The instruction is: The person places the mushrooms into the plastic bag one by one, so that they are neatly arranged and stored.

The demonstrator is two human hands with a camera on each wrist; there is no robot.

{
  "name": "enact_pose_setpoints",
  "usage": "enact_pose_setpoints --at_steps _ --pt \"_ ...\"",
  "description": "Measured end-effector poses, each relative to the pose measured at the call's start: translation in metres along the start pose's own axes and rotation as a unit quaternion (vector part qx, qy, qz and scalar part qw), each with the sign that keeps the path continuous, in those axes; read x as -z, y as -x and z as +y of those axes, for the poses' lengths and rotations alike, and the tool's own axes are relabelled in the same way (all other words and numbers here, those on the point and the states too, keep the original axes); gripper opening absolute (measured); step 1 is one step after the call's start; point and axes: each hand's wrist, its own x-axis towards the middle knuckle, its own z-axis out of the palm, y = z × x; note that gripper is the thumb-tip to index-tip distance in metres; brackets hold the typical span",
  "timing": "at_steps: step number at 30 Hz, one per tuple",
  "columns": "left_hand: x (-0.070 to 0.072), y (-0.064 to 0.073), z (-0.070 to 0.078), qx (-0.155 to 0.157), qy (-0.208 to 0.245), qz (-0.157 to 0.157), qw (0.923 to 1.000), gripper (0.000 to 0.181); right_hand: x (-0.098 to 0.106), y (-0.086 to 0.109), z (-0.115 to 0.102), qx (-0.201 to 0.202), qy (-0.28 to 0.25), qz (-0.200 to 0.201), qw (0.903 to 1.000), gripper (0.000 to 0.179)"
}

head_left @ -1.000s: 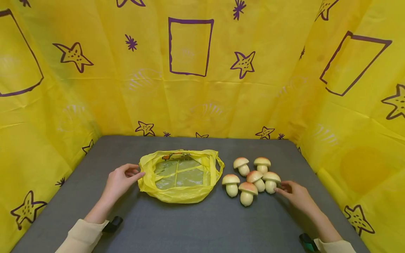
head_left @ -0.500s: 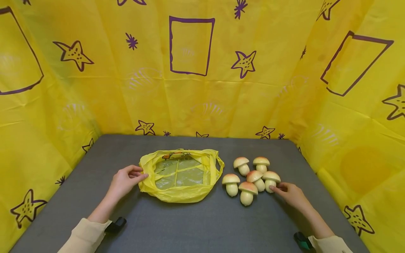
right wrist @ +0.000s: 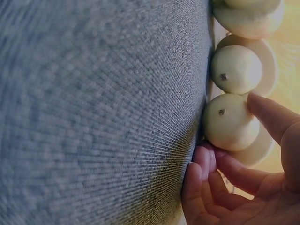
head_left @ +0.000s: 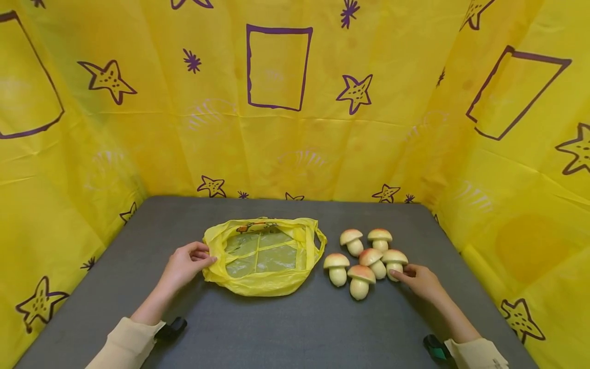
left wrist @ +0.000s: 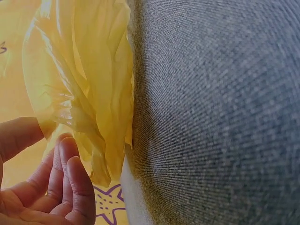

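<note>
A yellow plastic bag point(head_left: 272, 287) lies with its mouth spread wide on the table. My left hand point(head_left: 182, 264) pinches its left rim; in the left wrist view the thumb point(left wrist: 21, 136) shows on one side of the thin film point(left wrist: 93, 75), with curled fingers point(left wrist: 77, 187) on the other. To the right of the bag sit several toy mushrooms with cream stems and reddish caps. My right hand point(head_left: 421, 282) grips the rightmost mushroom point(head_left: 395, 259) by its stem, still down on the cloth. In the right wrist view the thumb and fingers stand either side of that stem point(right wrist: 229, 124).
Close beside the gripped mushroom are a tilted mushroom point(head_left: 372, 259) and a rear one point(head_left: 380, 238). Others stand nearer the bag, including a front one point(head_left: 359, 287). A grey cloth covers the table point(head_left: 276, 333). Yellow patterned curtains point(head_left: 276, 154) enclose its back and sides.
My right hand has moved slightly left and closed its thumb and fingers on the rightmost mushroom. My left hand has shifted a little right along the bag's rim. The bag stays in place.
</note>
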Motion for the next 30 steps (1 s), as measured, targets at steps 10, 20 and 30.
enact_pose_setpoints --at_steps 10,20,30 --pt "-0.001 0.0 0.001 0.007 0.002 -0.006 1.0 0.034 -0.002 -0.002 0.001 -0.001 -0.026 -0.008 0.9996 0.044" --pt "-0.001 -0.001 -0.001 0.004 0.01 -0.015 0.9998 0.035 0.003 0.0 0.0 -0.013 -0.071 -0.017 0.9972 0.051" --pt "-0.003 -0.001 -0.002 0.004 0.029 -0.022 0.9993 0.035 0.011 0.002 -0.001 -0.022 -0.066 -0.012 0.9975 0.06"
